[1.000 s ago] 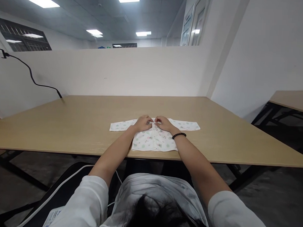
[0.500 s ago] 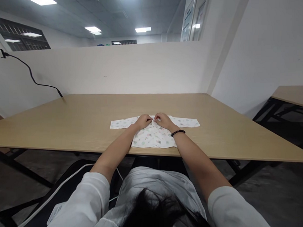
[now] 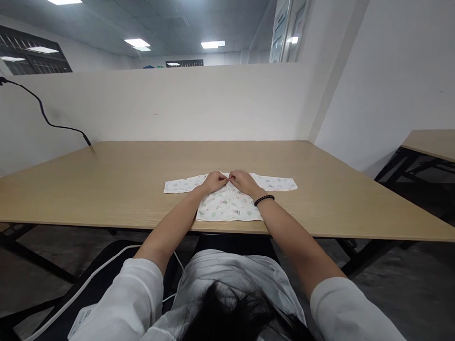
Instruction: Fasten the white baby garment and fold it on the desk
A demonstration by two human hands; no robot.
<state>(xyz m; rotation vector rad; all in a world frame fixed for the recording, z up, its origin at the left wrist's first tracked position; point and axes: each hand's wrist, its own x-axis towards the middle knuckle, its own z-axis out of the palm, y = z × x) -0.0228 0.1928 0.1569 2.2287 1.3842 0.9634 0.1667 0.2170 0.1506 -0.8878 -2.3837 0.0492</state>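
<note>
A small white long-sleeved baby shirt [image 3: 230, 205] with a scattered pastel print lies on the table near its front edge, sleeves stretched out to both sides. My left hand [image 3: 215, 182] pinches the fabric at the upper middle of the shirt, fingers closed. Right beside it, my right hand [image 3: 242, 182] is closed on the same spot, its fingertips meeting those of the left. Whatever small detail sits between the fingertips is hidden. A dark beaded bracelet [image 3: 264, 199] circles my right wrist.
The wooden table [image 3: 118, 186] reaches back to a low white partition [image 3: 215, 105]. At the back left a black gooseneck holder [image 3: 46, 117] rises from the table edge. Another table [image 3: 437, 143] stands at the right. A white cable [image 3: 85, 285] runs beside my lap.
My fingertips have drawn closer together on the shirt's upper middle. The shirt stays in place, and the whole view has shifted slightly.
</note>
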